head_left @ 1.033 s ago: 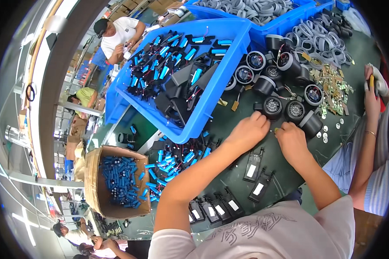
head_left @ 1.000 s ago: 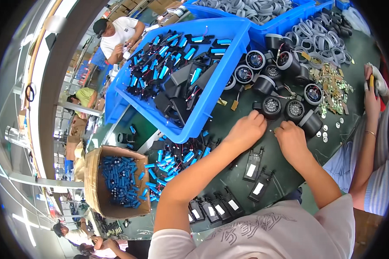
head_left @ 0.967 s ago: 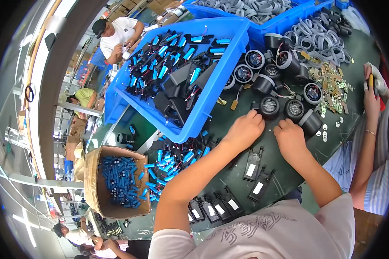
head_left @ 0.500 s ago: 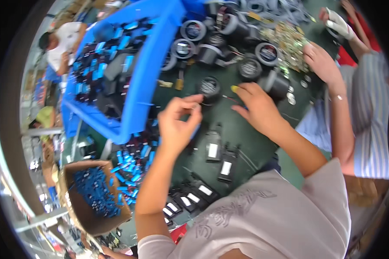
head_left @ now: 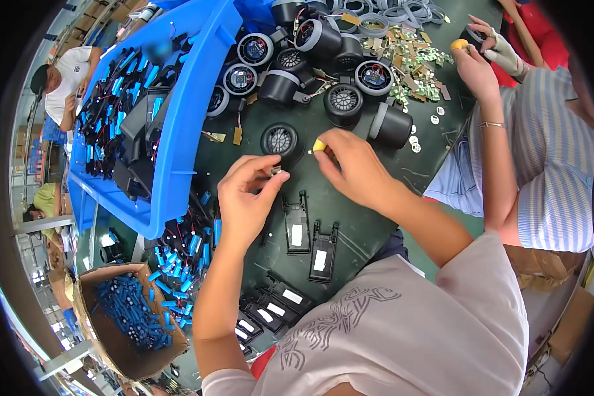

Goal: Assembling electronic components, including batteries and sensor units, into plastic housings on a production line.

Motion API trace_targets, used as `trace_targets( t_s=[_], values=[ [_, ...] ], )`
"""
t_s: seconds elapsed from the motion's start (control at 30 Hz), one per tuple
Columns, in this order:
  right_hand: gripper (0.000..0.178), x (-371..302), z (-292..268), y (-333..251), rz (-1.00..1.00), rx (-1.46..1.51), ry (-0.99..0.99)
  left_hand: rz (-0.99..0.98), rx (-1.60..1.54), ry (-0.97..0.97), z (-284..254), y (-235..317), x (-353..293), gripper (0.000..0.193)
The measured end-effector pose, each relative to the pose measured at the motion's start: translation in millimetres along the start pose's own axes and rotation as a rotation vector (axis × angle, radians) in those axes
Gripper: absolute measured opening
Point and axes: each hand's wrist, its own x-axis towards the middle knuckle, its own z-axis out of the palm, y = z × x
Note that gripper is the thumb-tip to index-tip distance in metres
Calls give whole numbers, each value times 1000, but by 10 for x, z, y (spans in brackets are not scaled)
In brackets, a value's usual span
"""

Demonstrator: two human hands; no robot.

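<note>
My left hand is closed in a pinch on a small silvery piece, too small to name, at thumb and index finger. Just beyond it, a round black part with a grille lies on the table. My right hand is curled to the right of that part, with a yellow cover on a fingertip. A tiny white tip shows beside those fingers; what they hold is mostly hidden. Nearer me lie two flat black plastic housings with white labels.
At left stand a blue bin of black parts and blue cylinders, and a cardboard box of blue cylinders. Black round units, grey rings and small boards cover the far side. At right sits a co-worker in stripes.
The view has shifted, so the table things appear lower and farther left. The small silvery piece in my left hand now shows clearly. My hands stay beside the round grille part.
</note>
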Motion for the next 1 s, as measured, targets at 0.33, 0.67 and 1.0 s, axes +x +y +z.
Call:
trace_targets(
  t_s=[0.33,0.67,1.0],
  values=[
    [15,-16,-24,-312,113,339,-89,11,-304,31,159,-12,19,14],
    [8,-77,61,-222,59,132,16,127,-5,22,250,83,-95,20],
    [11,-115,-46,-249,-81,198,8,76,54,-17,192,86,-86,17]
  ],
)
